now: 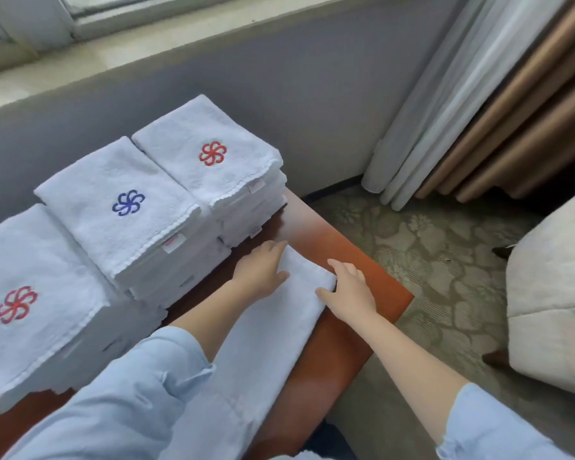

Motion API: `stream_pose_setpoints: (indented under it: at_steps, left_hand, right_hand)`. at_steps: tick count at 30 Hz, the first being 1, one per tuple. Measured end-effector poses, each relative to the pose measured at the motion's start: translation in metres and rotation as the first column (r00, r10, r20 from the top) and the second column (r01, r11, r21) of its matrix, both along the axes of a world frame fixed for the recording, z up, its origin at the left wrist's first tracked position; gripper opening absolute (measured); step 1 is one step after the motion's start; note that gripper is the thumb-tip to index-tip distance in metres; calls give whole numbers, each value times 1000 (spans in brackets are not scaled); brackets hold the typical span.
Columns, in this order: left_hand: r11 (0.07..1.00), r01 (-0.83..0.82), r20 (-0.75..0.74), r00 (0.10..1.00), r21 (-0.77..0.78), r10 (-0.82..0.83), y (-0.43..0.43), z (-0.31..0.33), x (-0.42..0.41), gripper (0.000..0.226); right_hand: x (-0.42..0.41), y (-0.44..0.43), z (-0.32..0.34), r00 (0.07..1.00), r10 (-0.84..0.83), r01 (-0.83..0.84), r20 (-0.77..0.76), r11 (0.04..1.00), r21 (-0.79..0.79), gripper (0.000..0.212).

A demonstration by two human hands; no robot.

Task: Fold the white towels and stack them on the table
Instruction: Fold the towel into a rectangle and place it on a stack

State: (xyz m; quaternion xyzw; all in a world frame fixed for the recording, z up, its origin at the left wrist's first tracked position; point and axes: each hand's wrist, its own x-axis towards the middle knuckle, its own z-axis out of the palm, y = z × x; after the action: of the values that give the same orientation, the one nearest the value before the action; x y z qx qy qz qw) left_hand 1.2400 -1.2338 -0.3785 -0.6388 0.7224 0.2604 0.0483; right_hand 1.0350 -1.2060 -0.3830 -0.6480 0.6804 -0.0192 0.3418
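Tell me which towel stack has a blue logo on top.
The middle stack: its top towel bears a blue pinwheel logo, while the near stack and the far stack both show red ones.

**Both hands down on the long white towel**

Left hand [261, 272] lies palm-down on the far end of the long folded towel [273, 336], fingers straight and reaching the far corner. Right hand [349, 290] sits at the towel's right edge, thumb on the cloth, fingers spread along the edge where it meets the reddish-brown table [356, 333]. The towel runs back between both forearms.

Left of the left hand stand three stacks side by side. The far red-flower stack [213, 174] is just beyond its fingertips, then comes the blue-flower stack [120, 180]. The near red-flower stack [40, 260] is beside the pale blue sleeve [130, 393].

Off to the right of the right hand are patterned carpet [429, 254], curtains [478, 104] and a pale armchair [551, 293].
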Motion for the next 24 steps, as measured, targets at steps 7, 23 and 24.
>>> stream_pose_setpoints:
  at_steps: [7, 23, 24]
  left_hand:
    - [991, -112, -44, 992, 68, 115, -36, -18, -7, 62]
    - [981, -175, -432, 893, -85, 122, 13, 39, 27, 17]
    - [977, -178, -434, 894, -117, 111, 20, 45, 31, 17]
  right_hand:
    - [-3, -20, -17, 998, 54, -54, -20, 998, -8, 68]
    - [12, 13, 24, 922, -201, 228, 330, 973, -43, 6]
    - [16, 21, 29, 907, -208, 251, 367, 965, -74, 6]
